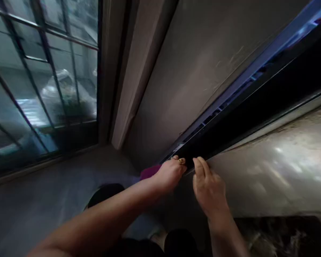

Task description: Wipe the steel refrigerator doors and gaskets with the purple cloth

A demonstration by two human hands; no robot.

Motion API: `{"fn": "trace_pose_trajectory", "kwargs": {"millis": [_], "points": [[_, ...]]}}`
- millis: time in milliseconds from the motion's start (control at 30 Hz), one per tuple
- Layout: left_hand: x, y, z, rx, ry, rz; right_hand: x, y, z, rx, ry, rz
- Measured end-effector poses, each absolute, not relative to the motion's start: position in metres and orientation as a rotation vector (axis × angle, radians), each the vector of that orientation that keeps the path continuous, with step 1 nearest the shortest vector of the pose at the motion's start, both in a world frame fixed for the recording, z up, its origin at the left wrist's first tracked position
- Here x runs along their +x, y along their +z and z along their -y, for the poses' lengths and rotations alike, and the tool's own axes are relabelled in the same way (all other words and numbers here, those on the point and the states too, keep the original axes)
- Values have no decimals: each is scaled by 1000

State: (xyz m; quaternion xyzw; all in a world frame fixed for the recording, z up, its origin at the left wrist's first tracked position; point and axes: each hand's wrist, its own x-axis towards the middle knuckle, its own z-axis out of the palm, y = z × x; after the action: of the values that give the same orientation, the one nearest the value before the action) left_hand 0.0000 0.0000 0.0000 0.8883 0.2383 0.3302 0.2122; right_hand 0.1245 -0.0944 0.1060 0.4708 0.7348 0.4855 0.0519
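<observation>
a: what's nearest, and what are the hands doing?

b: the left hand [171, 174] is mostly curled, knuckles up, at the near end of the long black panel [240, 110]. there's 1 gold ring [181, 161] on it. the right hand [210, 189] is beside it but apart, fingers close together and only slightly bent, tips at the panel's lower edge.

a: do they have hold of it?

b: can't tell. the fingertips are hidden or blurred, so it could be a grip or just a touch.

a: what could go wrong?

b: if it's only fingertips, they might slip off the edge. if the panel moves, fingers could get pinched against the pale slab [278, 171] alongside. the ring might catch on the edge too.

a: and around that?

b: a purple cloth-like thing [149, 172] is just beside the left wrist; it could snag. the panel slants up and away to the right, between the slab and a blue slotted strip [246, 84].

a: farther off?

b: a grey wall [187, 67], a wooden frame [135, 82], then a barred window [26, 57] with a plastic bag [49, 92] behind it.
</observation>
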Motion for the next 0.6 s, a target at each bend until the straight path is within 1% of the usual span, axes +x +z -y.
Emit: {"fn": "trace_pose_trajectory", "kwargs": {"millis": [167, 333, 500, 600], "points": [[-13, 7, 2, 2496, 747, -691, 132, 103, 98, 1426, 1417, -2240], [-21, 18, 3, 2540, 731, -688, 136, 97, 98, 1450, 1404, -2251], [-24, 34, -4, 2648, 585, -596, 139, 103, 99, 1430, 1398, -2281], [-30, 35, -5, 2724, 530, -553, 141, 105, 101, 1413, 1386, -2293]]}}
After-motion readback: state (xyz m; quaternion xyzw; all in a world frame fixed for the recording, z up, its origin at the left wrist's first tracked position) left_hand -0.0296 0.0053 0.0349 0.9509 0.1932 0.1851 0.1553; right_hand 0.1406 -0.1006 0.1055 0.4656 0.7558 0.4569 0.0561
